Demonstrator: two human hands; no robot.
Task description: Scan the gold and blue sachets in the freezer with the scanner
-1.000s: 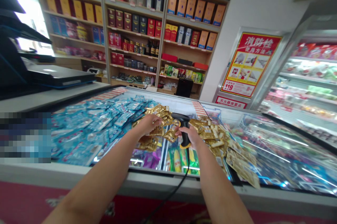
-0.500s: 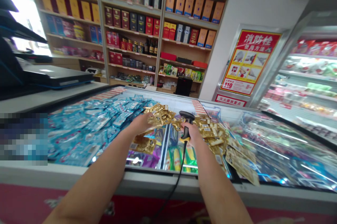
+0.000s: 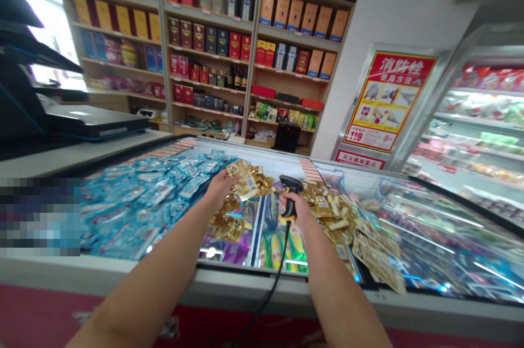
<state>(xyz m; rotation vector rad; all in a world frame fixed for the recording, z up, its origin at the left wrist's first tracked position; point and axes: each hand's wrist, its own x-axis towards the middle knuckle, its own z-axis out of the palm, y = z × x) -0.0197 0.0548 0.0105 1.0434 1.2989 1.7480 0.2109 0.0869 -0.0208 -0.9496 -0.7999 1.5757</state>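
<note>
My right hand is wrapped round the handle of a black barcode scanner, whose cable hangs down over the front edge. With my left hand I grip a gold packet by its left side; a white barcode label shows on it. More gold packets lie under and beside that hand on the glass top. To the left spreads a large heap of blue packets. Right of the scanner lies another pile of gold packets. Some of my left fingers are hidden behind the packet.
The packets lie on the glass lid of a chest freezer; goods in green and purple wrapping show through it. A dark machine with a flat silver plate stands at left. Shelves of boxes rise behind, and a lit display fridge stands at right.
My left hand has lifted a gold packet, so its barcode label now faces up toward me. The scanner stays in my right hand, nearly unmoved. The view has shifted slightly.
</note>
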